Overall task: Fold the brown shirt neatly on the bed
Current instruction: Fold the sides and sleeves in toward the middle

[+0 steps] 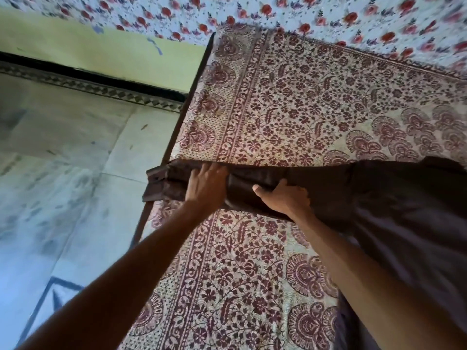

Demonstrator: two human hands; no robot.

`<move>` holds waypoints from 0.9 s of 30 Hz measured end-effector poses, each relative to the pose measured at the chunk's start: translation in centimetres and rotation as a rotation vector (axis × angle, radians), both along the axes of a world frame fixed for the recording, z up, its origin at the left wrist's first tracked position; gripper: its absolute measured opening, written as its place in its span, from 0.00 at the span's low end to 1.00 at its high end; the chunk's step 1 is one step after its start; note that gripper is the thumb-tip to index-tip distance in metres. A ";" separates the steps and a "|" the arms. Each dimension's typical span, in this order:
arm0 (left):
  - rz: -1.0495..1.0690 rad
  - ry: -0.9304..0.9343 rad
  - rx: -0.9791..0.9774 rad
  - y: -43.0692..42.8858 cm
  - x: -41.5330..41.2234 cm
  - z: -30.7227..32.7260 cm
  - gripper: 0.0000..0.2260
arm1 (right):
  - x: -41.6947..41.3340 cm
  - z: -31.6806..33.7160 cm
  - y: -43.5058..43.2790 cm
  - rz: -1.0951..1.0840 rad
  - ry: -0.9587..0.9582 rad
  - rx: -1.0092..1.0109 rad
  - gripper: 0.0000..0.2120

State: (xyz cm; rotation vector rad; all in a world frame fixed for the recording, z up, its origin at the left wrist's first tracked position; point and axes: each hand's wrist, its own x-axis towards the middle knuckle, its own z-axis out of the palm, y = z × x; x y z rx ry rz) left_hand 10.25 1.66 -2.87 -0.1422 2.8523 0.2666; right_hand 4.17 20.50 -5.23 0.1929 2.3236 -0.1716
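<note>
The brown shirt lies on the bed, one sleeve reaching over its edge; the left hand presses the sleeve with flat fingers, the right hand rests spread, gripping nothing; the sleeve should be smoothed taut, then folded inward squarely.

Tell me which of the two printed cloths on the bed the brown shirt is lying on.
The brown shirt lies on the maroon-and-cream paisley bedcover, under both hands. The other cloth, the white sheet with red flowers, sits at the far side, and the shirt does not touch it.
</note>
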 end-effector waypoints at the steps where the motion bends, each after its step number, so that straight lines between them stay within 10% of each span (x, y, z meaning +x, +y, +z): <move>1: -0.008 0.054 0.083 2.0 0.1 -0.9 0.18 | -0.4 0.2 1.9 0.043 0.059 -0.064 0.40; 5: -0.088 0.203 0.154 8.2 -0.9 -3.7 0.17 | -1.8 -0.2 10.2 0.129 0.518 -0.149 0.12; 19: -0.052 0.114 0.245 26.0 -3.0 -9.4 0.24 | -3.2 -8.9 20.4 0.245 0.647 0.005 0.30; 27: 0.454 0.150 -0.087 7.5 -1.2 -10.6 0.31 | -3.1 -9.1 19.8 0.255 0.714 0.071 0.29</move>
